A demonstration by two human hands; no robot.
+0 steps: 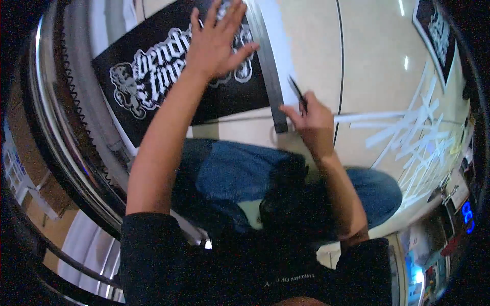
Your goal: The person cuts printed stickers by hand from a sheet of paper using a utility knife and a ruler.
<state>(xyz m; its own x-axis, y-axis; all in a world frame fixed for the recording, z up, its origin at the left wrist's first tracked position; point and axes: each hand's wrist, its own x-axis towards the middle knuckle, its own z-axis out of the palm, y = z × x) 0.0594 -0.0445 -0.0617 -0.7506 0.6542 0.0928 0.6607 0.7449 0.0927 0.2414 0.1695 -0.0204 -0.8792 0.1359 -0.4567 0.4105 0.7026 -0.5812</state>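
Note:
My left hand [217, 48] lies with fingers spread on a black printed sheet [219, 109] that carries white gothic lettering and a lion figure. Along the sheet's right side runs a long grey metal ruler [270, 76], its near end sticking out past the sheet onto the floor. My right hand [315, 122] is closed around a slim dark cutter knife [297, 91], its tip pointing up and away, just right of the ruler. A white paper margin [278, 38] shows beyond the ruler. My left palm and wrist hide part of the lettering.
Many thin white paper strips [408, 135] lie heaped on the tiled floor [316, 46] at the right. Another black print with a white border [438, 38] is at the upper right. A machine with a metal rail [48, 97] stands along the left. My jeans-clad legs [240, 173] are folded close in front.

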